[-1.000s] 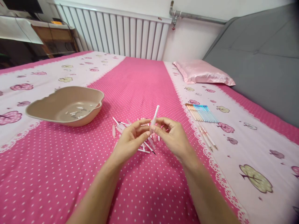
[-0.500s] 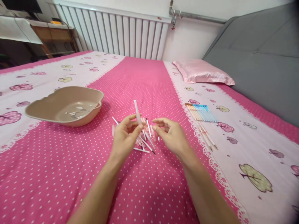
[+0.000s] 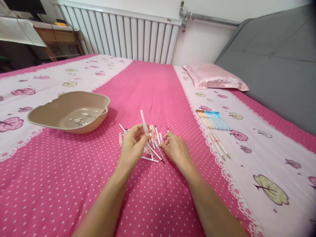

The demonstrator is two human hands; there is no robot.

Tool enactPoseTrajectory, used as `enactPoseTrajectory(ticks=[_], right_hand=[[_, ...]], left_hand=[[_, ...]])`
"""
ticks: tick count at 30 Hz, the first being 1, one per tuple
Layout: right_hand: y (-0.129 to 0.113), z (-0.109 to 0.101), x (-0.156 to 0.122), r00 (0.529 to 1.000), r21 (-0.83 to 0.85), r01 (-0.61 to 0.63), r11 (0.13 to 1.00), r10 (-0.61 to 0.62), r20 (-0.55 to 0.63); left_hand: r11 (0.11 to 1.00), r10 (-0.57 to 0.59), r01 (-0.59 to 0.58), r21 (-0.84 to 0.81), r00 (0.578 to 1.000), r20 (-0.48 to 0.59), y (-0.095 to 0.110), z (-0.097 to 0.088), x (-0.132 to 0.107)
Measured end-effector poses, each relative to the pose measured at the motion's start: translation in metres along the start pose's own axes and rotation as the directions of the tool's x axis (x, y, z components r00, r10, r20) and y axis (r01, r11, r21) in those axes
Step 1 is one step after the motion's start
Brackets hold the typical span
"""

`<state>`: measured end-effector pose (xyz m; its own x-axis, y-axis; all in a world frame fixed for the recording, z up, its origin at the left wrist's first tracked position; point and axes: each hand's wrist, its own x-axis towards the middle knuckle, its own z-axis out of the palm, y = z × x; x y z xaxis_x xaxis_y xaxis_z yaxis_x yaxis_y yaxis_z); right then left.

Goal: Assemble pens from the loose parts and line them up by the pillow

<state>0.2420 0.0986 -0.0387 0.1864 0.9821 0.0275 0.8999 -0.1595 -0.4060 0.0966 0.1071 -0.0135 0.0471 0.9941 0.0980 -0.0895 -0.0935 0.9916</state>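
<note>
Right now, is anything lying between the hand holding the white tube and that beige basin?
Nothing visible does. Only bare dotted bedspread lies between the left hand, pinching the white tube, and the basin. The right hand rests on the pile of pen parts.

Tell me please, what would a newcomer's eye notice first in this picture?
First, the two hands in the middle of the pink dotted bedsheet: the left hand holds a thin white tube, and the right hand touches the pile of pen parts beside it. Then the beige basin at left and the row of pens at right.
</note>
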Motion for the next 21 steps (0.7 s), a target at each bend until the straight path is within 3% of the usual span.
enactPoseTrajectory(ticks=[7, 12, 14, 17, 21], right_hand=[[0.002, -0.001, -0.001, 1.0, 0.036, 0.014, 0.999, -0.014, -0.013], [0.006, -0.009, 0.005, 0.999, 0.331, 0.019, 0.943, -0.004, -0.047], [0.007, -0.016, 0.007, 0.997, 0.527, 0.033, 0.849, 0.007, -0.075], [0.007, -0.028, 0.005, 0.992, 0.784, 0.087, 0.615, 0.014, -0.122], [0.004, -0.045, -0.001, 0.991, 0.923, 0.091, 0.373, 0.059, -0.121]], left_hand=[[1.0, -0.025, 0.025, -0.017, 0.999, 0.021, 0.002, 0.0, 0.0], [0.999, -0.034, 0.035, -0.012, 0.997, 0.074, 0.003, 0.003, -0.001], [0.998, -0.046, 0.049, -0.026, 0.993, 0.111, 0.003, 0.004, -0.002], [0.995, -0.083, 0.09, -0.036, 0.982, 0.169, 0.002, 0.005, -0.002], [0.989, -0.124, 0.139, -0.044, 0.961, 0.248, 0.002, 0.007, -0.004]])
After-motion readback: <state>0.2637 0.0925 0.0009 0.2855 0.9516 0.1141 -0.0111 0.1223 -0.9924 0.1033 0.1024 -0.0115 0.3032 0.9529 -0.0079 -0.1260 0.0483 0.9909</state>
